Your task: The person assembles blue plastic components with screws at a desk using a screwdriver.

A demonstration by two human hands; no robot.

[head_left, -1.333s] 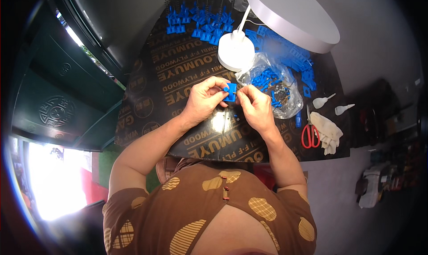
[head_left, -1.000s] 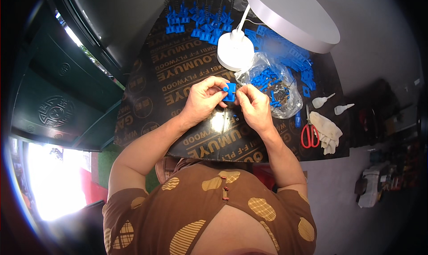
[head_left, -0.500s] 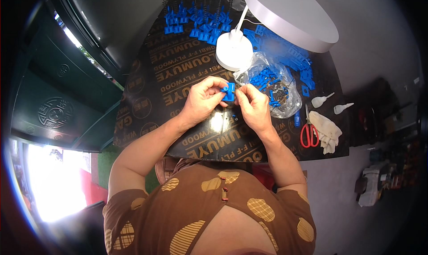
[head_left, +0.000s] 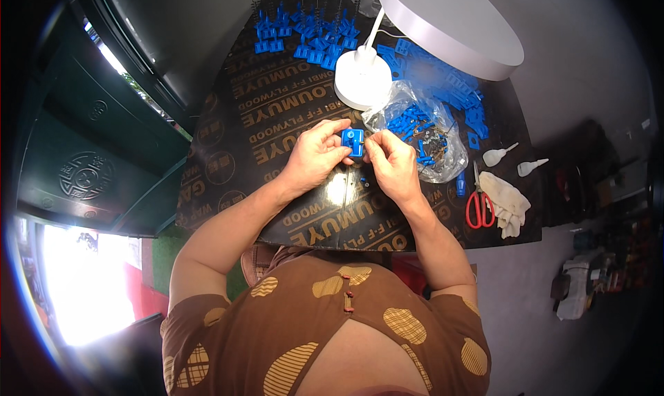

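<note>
Blue piece [head_left: 353,142] shows more fully than earlier (left hand [head_left: 315,158] holding it).

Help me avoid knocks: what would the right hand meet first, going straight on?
The right hand would probably meet the small blue part held in the left hand first; depth is unclear, so it may already touch.

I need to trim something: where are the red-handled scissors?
In the head view, the red-handled scissors lie on the dark table, right of the right hand and just left of the crumpled white cloth.
</note>
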